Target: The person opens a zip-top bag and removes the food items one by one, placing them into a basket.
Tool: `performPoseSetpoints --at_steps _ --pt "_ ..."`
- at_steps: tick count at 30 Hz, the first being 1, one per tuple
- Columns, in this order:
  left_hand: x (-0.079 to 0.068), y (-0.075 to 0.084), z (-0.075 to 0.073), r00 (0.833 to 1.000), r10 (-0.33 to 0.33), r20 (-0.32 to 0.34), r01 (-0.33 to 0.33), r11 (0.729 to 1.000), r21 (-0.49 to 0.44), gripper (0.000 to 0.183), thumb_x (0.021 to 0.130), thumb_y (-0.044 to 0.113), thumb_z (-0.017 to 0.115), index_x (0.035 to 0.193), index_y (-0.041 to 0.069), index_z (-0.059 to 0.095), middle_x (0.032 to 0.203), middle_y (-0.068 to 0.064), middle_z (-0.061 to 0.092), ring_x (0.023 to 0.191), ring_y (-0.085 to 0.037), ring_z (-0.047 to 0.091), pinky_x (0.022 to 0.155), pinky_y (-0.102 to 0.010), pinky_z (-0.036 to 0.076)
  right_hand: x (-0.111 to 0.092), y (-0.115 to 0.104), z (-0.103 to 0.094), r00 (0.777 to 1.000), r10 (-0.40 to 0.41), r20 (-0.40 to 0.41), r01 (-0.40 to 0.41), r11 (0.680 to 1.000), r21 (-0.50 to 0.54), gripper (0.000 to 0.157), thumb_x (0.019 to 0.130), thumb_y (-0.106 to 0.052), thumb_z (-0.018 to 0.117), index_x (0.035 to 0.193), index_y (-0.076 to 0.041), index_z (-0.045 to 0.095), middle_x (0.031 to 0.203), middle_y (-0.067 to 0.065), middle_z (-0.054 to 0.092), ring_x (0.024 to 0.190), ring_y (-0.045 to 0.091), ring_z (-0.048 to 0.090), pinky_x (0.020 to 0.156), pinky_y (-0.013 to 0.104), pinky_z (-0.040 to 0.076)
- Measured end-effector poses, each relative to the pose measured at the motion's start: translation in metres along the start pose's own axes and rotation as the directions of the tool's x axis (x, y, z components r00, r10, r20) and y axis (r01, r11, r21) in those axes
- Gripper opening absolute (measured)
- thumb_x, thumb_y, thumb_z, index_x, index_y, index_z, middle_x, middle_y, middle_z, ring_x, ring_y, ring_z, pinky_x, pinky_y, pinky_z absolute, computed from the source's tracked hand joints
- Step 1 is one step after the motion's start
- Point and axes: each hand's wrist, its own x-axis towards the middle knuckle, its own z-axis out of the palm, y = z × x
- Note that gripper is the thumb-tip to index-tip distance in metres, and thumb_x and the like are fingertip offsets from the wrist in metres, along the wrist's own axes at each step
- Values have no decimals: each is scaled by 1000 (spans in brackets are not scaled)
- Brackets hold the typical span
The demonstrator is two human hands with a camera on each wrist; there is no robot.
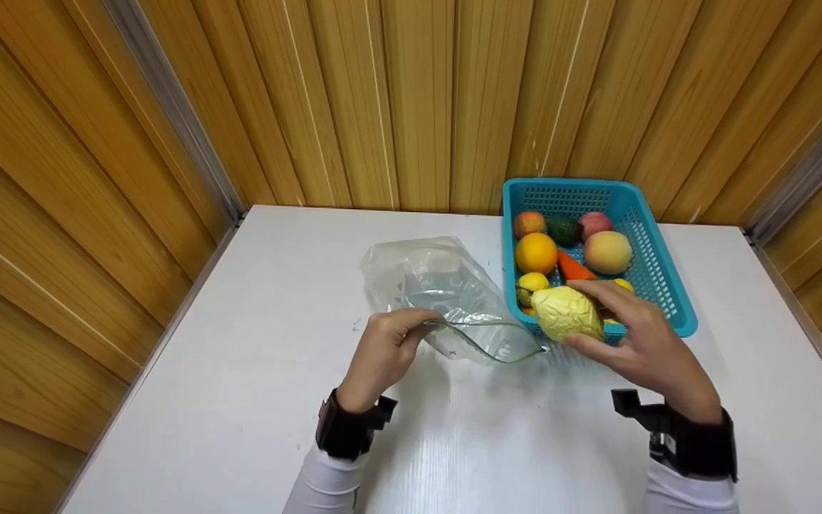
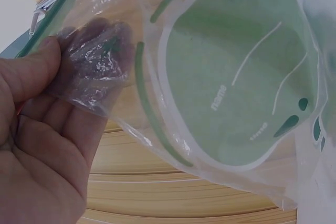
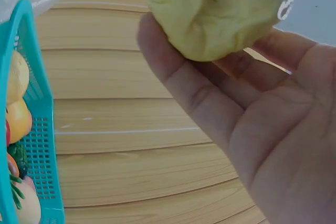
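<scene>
A clear zip-top plastic bag (image 1: 475, 293) lies on the table with its green-edged mouth parted toward the right. My left hand (image 1: 393, 350) pinches the bag's left rim between thumb and fingers. In the left wrist view, the bag's printed green label (image 2: 231, 72) shows, and some fingers are seen through the film. My right hand (image 1: 643, 343) grips a pale-yellow, wrinkled fruit (image 1: 566, 313) by its sides, to the right of the bag mouth. That fruit (image 3: 215, 9) fills the top of the right wrist view. It overlaps the basket's near rim in the head view.
A teal plastic basket (image 1: 668, 285) stands at the back right of the white table (image 1: 261, 321). In it lie an orange (image 1: 536, 253), a carrot (image 1: 574, 267), a peach (image 1: 609, 252), a lemon (image 1: 534, 281) and other produce. Wood-look panels (image 1: 418, 107) rise behind the table.
</scene>
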Motion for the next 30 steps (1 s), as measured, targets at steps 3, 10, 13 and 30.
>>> performPoseSetpoints --at_steps 3,10,13,30 --pt "0 -1 0 1000 0 2 0 1000 1 12 99 -3 73 105 -2 84 102 -15 85 96 -30 84 88 -37 69 8 4 -6 998 33 -53 -33 999 15 63 86 5 87 146 1 67 137 21 72 108 -9 57 93 -1 47" --pt "0 -1 1 1000 15 -2 -15 1000 -1 12 99 -2 73 105 -2 84 102 -14 86 95 -30 84 88 -37 69 34 11 -24 987 88 -136 -90 996 -4 64 90 4 85 151 3 62 141 29 68 107 -11 55 91 -4 45" --pt "0 -1 1 1000 15 0 -15 1000 0 12 99 -3 73 105 -2 84 102 -14 85 95 -30 84 88 -37 69 44 15 -30 983 102 -150 -107 994 -32 64 93 0 85 151 5 61 137 30 68 104 -14 53 88 -5 44" --pt "0 1 1 1000 -5 9 5 1000 -8 13 98 -5 73 106 -4 83 105 -17 85 98 -32 84 89 -37 69 89 66 -39 925 380 15 -368 906 -210 75 108 -35 72 162 7 43 159 41 49 122 51 56 93 47 55"
